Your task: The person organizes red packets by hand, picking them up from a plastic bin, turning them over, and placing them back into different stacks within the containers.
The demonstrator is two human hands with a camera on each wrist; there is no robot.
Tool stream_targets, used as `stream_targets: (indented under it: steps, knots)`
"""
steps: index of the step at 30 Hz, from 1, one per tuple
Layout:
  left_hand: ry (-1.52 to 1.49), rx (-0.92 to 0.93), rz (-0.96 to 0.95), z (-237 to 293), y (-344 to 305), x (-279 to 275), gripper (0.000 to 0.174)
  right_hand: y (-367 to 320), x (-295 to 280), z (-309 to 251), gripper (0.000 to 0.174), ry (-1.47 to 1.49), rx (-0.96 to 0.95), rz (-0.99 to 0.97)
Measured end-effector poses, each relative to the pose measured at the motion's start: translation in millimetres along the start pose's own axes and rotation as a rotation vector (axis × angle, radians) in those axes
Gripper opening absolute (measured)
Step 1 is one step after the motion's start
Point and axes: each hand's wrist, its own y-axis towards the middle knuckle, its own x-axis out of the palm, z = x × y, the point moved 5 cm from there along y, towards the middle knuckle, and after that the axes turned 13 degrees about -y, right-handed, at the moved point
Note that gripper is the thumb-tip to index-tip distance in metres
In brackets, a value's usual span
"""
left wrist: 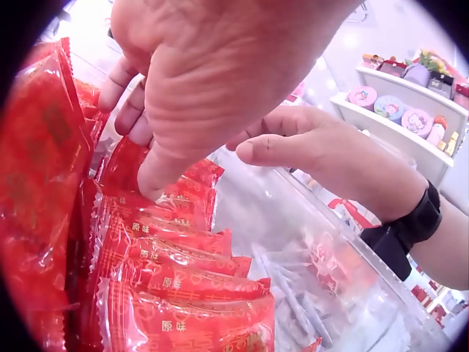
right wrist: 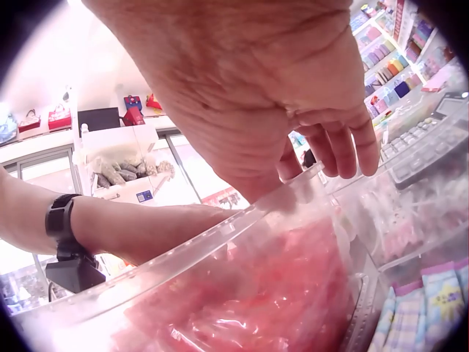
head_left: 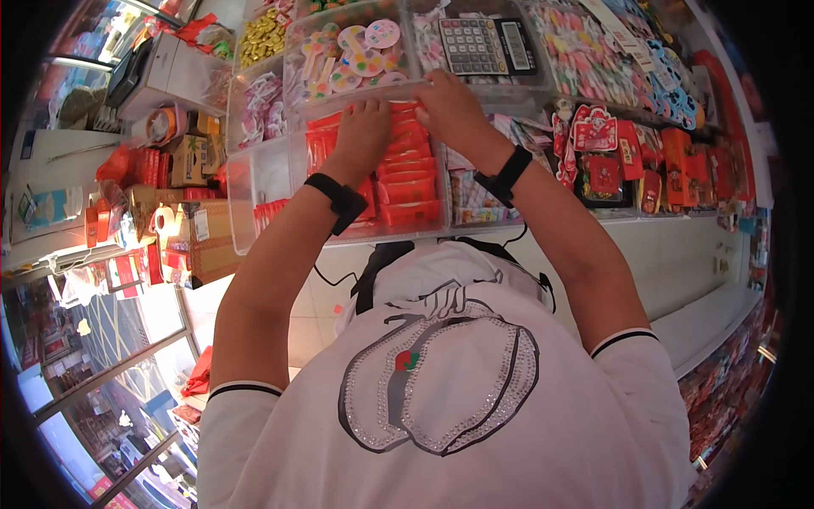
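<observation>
In the head view my left hand (head_left: 363, 140) is over a clear box of red packets (head_left: 409, 188). Its thumb and bent fingers close round the far end of a row of the red packets (left wrist: 190, 268), as the left wrist view shows; their contact is partly hidden. My right hand (head_left: 458, 110) is at the back right corner of that box. It grips the clear plastic box's rim (right wrist: 220, 238), thumb on the packet side and fingers over the other side. A calculator (head_left: 483, 47) lies just beyond those fingers.
Clear boxes of small goods surround the packets: colourful tags (head_left: 360, 51), gold pieces (head_left: 264, 38) and wrapped sweets (head_left: 585, 55). Red decorations (head_left: 606, 165) stand at right. Cardboard boxes (head_left: 208, 242) are at left. Shelves (left wrist: 399, 110) rise behind.
</observation>
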Motion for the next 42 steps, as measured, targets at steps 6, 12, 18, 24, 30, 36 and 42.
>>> stream_targets:
  steps: [6, 12, 18, 24, 30, 36, 42]
  knots:
    - [-0.034, 0.01, -0.09, -1.3, 2.9, -5.9, 0.048, 5.0, -17.7, -3.7, 0.019, 0.061, -0.081, 0.15]
    - [-0.052, 0.033, -0.103, -6.1, 2.7, 4.4, 0.043, 9.3, -17.2, -14.0, 0.015, 0.147, -0.164, 0.058]
    - [-0.048, 0.061, -0.14, 2.9, 2.3, -0.4, 0.039, 6.2, -4.3, -22.8, 0.017, 0.019, -0.287, 0.023]
    - [-0.052, 0.143, 0.038, -4.4, 5.6, -5.8, 0.04, 2.7, 4.0, -25.4, 0.021, -0.153, -0.286, 0.03]
    - [-0.073, 0.126, 0.121, -10.4, 5.2, 0.2, 0.042, 4.3, 20.4, -26.3, 0.022, -0.236, -0.287, -0.007]
    - [0.077, 0.052, 0.049, -7.9, 4.6, -9.7, 0.05, 8.8, 24.7, -30.3, 0.018, -0.326, -0.283, -0.064]
    - [0.077, -0.021, -0.027, -14.5, 2.0, -6.9, 0.052, 13.7, 16.7, -35.7, 0.027, -0.282, -0.284, -0.171]
